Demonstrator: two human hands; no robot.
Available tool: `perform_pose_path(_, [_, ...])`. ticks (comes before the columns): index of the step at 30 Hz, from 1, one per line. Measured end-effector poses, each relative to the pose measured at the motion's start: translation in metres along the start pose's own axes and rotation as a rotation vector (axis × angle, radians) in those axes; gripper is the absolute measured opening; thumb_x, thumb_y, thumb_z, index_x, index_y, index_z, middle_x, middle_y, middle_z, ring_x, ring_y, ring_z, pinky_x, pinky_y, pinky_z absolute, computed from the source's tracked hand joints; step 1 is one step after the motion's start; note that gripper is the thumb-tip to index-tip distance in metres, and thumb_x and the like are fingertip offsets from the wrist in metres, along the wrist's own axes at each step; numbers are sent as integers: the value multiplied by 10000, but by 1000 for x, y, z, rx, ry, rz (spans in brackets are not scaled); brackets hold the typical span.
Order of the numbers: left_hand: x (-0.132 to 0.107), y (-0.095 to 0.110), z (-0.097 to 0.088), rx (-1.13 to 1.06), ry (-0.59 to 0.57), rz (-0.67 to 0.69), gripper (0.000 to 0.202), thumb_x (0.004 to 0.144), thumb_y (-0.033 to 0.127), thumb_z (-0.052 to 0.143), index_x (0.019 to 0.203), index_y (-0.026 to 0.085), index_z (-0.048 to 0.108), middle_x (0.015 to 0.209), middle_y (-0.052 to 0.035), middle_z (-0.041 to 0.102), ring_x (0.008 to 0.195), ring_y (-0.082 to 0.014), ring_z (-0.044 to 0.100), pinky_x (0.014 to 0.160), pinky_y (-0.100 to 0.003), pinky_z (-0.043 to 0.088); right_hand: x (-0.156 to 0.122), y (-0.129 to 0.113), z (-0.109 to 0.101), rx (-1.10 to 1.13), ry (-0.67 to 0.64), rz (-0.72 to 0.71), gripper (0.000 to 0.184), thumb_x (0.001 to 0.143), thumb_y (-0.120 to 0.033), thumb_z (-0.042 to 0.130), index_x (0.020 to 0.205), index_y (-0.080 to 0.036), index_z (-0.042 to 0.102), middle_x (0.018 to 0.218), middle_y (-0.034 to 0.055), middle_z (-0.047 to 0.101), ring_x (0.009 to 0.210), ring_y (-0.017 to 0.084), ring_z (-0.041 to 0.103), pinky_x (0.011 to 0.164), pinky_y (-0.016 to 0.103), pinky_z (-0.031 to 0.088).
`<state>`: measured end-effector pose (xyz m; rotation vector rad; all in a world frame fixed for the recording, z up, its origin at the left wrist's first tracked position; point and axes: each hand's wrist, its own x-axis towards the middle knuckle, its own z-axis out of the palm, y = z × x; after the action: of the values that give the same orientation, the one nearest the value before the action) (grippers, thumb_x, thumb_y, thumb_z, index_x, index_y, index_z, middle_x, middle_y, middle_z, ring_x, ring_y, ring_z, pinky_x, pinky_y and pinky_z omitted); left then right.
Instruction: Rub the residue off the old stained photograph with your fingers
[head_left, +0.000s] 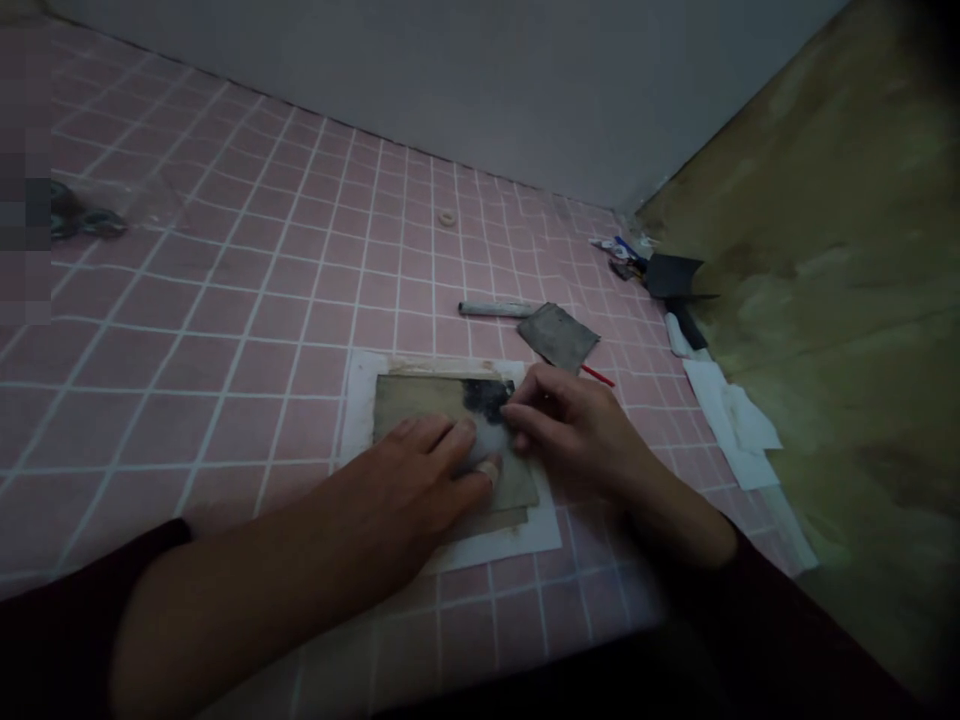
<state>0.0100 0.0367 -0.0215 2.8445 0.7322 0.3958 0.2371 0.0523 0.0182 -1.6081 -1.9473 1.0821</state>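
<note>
My left hand point(431, 470) lies on a grey-brown sheet point(412, 395), its fingers resting flat and the thumb apart. Under the sheet is white paper point(360, 395) with brownish stains along its top. A shiny black patch point(480, 396) covers the sheet's upper right part, and a pale, cloudy patch point(489, 440) shows just below it. At the right edge of the black patch, thumb and forefinger of my right hand point(577, 425) are pinched together. What they hold, if anything, is too small to make out.
Beyond the sheet lie a grey rod point(495, 309), a dark grey square piece point(559, 335) and a thin red stick point(598, 375). A pale ring point(447, 217) sits farther back. Tools point(626, 255), a black folded piece point(673, 275) and white papers point(731, 420) line the right wall.
</note>
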Motion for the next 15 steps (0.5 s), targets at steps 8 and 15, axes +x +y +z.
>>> perform_pose_path(8, [1, 1, -3, -9, -14, 0, 380, 864, 48, 442, 1187, 185, 588, 1193, -155, 547, 966, -271, 507, 840, -448, 514, -7, 4, -1, 107, -131, 86, 146, 886, -223, 619, 756, -198, 558, 632, -34, 603, 577, 119, 612, 574, 251, 456])
perform_pose_path(15, [-1, 0, -1, -15, -19, 14, 370, 890, 71, 440, 1220, 180, 567, 1211, -157, 542, 966, -264, 508, 856, -446, 511, -6, 3, -5, 100, -190, 83, 165, 890, -222, 612, 743, -198, 543, 617, -34, 607, 575, 116, 596, 561, 242, 437])
